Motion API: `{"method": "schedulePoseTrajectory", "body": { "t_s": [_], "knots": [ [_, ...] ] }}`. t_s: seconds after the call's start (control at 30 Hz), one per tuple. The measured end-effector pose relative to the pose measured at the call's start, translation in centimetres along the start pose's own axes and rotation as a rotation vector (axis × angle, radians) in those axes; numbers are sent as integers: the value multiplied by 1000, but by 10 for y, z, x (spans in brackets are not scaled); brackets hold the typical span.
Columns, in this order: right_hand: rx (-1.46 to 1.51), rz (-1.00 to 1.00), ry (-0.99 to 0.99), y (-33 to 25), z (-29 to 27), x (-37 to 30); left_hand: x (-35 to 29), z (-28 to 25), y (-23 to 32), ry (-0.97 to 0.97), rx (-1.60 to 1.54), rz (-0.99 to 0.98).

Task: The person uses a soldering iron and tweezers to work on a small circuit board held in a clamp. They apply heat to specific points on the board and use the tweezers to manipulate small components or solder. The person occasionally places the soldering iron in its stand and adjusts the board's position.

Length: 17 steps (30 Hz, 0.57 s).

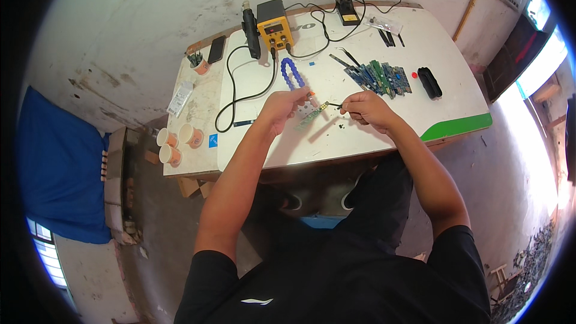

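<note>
My left hand point(283, 110) is closed, its fingers at the orange-tipped end of a blue segmented hose point(285, 66) that curves up from the table. Below those fingertips a small green circuit board strip point(312, 119) is tilted over the white tabletop; what supports it is hard to make out. Across from it, my right hand point(367, 110) pinches a thin black tool point(336, 105), whose tip points left to the strip's upper end. Small dark bits point(341, 126) lie on the table beneath the right hand.
Several circuit boards point(378, 78) are piled at the right, beside a black case point(429, 83). A yellow soldering station point(274, 27) with a black hot-air handle point(250, 33) stands at the back; its cable loops left. Paper cups point(191, 136) are at the left, near a phone point(217, 49).
</note>
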State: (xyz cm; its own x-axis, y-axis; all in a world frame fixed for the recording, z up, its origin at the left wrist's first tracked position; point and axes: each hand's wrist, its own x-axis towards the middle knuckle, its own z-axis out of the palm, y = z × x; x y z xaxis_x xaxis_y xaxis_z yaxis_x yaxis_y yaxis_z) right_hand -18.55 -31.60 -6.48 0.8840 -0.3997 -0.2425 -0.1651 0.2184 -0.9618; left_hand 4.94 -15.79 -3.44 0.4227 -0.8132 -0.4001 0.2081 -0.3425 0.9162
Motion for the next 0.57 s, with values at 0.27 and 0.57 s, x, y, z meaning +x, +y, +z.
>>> {"method": "schedulePoseTrajectory", "body": {
  "t_s": [0.27, 0.57],
  "knots": [
    [32, -1, 29, 8, 13, 2, 6, -2, -3, 0, -5, 20],
    [40, 3, 81, 7, 24, 0, 24, -14, -13, -17, 44, -3]
  ]
}}
